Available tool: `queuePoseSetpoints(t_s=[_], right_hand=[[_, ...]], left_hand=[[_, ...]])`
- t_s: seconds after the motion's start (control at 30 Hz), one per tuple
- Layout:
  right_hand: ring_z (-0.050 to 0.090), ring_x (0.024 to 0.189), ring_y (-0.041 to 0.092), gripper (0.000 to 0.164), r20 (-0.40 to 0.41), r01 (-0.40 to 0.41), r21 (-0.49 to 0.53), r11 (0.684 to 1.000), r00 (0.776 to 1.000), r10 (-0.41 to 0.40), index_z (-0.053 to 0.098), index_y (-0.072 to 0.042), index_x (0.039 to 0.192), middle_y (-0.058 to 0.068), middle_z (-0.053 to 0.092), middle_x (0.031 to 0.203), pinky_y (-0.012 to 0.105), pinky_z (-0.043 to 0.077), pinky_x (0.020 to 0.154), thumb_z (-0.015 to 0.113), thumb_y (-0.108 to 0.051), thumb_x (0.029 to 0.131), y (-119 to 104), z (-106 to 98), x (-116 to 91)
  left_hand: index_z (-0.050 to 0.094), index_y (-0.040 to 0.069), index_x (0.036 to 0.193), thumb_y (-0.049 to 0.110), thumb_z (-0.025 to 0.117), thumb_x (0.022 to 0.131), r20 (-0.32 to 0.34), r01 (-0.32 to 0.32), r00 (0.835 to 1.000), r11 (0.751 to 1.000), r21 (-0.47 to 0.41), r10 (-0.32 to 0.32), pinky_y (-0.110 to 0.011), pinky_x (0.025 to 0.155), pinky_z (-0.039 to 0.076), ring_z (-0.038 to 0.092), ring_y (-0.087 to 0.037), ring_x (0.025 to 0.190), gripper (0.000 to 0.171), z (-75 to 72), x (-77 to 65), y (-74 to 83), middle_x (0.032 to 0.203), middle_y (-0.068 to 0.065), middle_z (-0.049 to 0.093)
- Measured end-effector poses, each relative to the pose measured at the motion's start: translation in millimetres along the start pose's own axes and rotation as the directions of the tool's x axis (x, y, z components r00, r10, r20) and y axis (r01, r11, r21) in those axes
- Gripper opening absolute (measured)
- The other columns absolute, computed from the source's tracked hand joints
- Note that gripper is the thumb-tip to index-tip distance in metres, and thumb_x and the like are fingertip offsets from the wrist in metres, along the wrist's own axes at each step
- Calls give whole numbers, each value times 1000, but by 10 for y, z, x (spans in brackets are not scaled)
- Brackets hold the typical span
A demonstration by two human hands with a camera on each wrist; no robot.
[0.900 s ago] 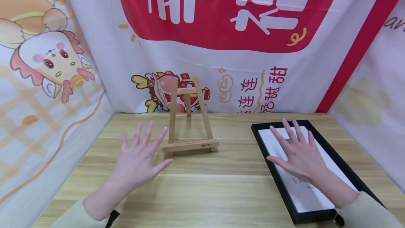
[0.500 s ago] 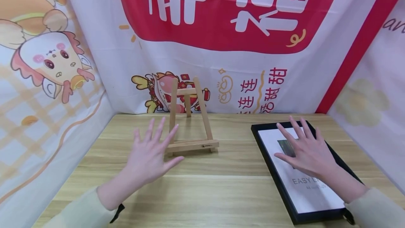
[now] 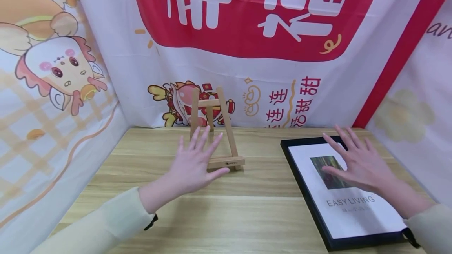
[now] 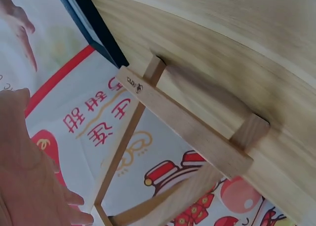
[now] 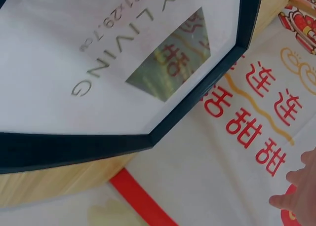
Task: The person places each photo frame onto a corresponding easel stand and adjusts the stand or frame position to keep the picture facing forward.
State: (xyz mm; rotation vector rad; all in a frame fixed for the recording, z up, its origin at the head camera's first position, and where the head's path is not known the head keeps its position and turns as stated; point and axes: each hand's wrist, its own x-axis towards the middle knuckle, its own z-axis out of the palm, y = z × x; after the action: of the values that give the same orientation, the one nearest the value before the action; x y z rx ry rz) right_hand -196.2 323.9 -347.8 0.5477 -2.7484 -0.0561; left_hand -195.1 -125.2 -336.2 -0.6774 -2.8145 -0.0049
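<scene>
A small wooden tabletop easel (image 3: 228,128) stands toward the back of the table, left of centre. My left hand (image 3: 193,164) hovers in front of it with fingers spread, hiding its left leg and part of the ledge. In the left wrist view the easel's ledge (image 4: 182,122) is seen close up, and the hand (image 4: 29,171) shows at the left side, apart from it. On the right lies a black picture frame (image 3: 307,199) with a white sheet lettered "EASY LIVING" and a small picture. Above its right part hovers my right hand (image 3: 367,167), fingers spread, holding nothing.
The wood-grain table (image 3: 233,218) is bounded at the back by a white and red printed cloth (image 3: 247,46). More printed cloth hangs on the left (image 3: 53,128) and right (image 3: 416,128) sides.
Both hands have shifted to the right, the left one from beside the easel to in front of it. More of the frame's picture and lettering shows. The easel and frame stay put.
</scene>
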Motion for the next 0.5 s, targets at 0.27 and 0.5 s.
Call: queuePoseSetpoints(t_s=[0.27,0.5], right_hand=[[4,144,42,102,41,10,64,998,999,-13,11,-25,158,17,3,161,75,11,103,65,-64,80,209,53,-35],[3,144,41,103,110,-30,130,991,994,15,10,-23,158,21,5,160,72,6,107,67,-61,80,389,143,-106]], left_hand=[[4,30,157,81,27,86,7,-12,1000,998,-69,13,-63,111,-2,-9,-32,145,91,81,181,260,161,-8,-8],[0,28,157,81,24,86,32,-57,998,994,-90,60,-56,112,-5,-6,-33,146,92,157,309,497,160,-10,-6]])
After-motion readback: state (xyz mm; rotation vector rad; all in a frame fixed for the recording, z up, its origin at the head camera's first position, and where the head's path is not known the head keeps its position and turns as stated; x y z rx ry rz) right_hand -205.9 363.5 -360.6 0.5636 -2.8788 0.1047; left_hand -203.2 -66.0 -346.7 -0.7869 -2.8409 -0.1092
